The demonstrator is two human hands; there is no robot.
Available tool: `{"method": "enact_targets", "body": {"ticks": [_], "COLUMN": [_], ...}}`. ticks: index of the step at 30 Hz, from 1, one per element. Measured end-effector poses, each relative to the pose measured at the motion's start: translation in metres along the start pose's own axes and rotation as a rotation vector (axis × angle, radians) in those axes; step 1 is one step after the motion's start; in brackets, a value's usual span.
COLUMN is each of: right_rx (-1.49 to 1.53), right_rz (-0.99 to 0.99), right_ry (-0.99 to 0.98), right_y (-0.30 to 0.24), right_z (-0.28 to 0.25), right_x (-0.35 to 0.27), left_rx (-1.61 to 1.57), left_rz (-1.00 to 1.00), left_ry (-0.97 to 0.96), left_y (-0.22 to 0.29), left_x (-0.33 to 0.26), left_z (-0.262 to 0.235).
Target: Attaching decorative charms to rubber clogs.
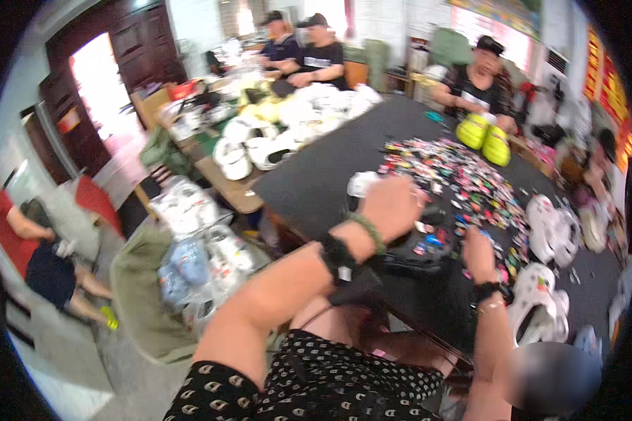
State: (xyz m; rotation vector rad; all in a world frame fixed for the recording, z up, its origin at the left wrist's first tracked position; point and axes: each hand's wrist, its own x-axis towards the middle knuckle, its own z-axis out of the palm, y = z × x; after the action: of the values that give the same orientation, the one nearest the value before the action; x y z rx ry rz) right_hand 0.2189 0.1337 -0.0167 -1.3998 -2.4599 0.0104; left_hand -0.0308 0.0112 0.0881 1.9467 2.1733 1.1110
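Note:
My left hand (pixel 393 202) is curled over the black table (pixel 316 179), knuckles up, its fingertips hidden. A white clog (pixel 362 184) shows just beyond it, partly covered by the hand; whether they touch I cannot tell. My right hand (pixel 478 252) has its fingers drawn together at the near edge of a pile of small colourful shoe charms (pixel 463 168); anything between them is too small to make out. Between my hands, near me, lies a dark item (pixel 414 258) with several bright charms on or in it, its kind unclear.
White clogs (pixel 541 231) and charm-dotted white clogs (pixel 534 309) stand at the right. Across the table a person holds yellow-green clogs (pixel 484 140). A second table bears many white clogs (pixel 235 158). At my left a green sack (pixel 140 302) holds bagged footwear. Other people sit nearby.

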Motion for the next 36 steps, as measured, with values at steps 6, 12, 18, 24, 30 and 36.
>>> {"method": "enact_targets", "body": {"ticks": [6,12,18,24,30,36], "right_rx": [0.050,-0.057,-0.053,0.029,0.197,0.083], "right_rz": [-0.193,-0.154,-0.161,-0.196,-0.027,-0.057], "right_ry": [0.145,0.058,0.048,-0.002,-0.081,-0.208], "right_y": [0.023,0.060,0.056,0.068,0.076,0.052], "right_z": [0.043,0.041,0.042,0.041,0.015,0.000], "right_x": [-0.001,-0.009,0.003,0.003,-0.019,-0.024], "left_rx": [0.290,0.298,0.359,0.186,0.045,0.173], "left_rz": [-0.252,-0.290,-0.216,-0.285,-0.382,-0.356], "left_ry": [-0.245,-0.312,-0.257,-0.253,-0.215,-0.135], "left_y": [-0.044,-0.008,-0.032,-0.048,-0.040,-0.058], "left_x": [0.046,0.053,0.053,0.060,0.068,0.060], "left_z": [0.022,0.040,0.064,0.073,0.085,0.085]}}
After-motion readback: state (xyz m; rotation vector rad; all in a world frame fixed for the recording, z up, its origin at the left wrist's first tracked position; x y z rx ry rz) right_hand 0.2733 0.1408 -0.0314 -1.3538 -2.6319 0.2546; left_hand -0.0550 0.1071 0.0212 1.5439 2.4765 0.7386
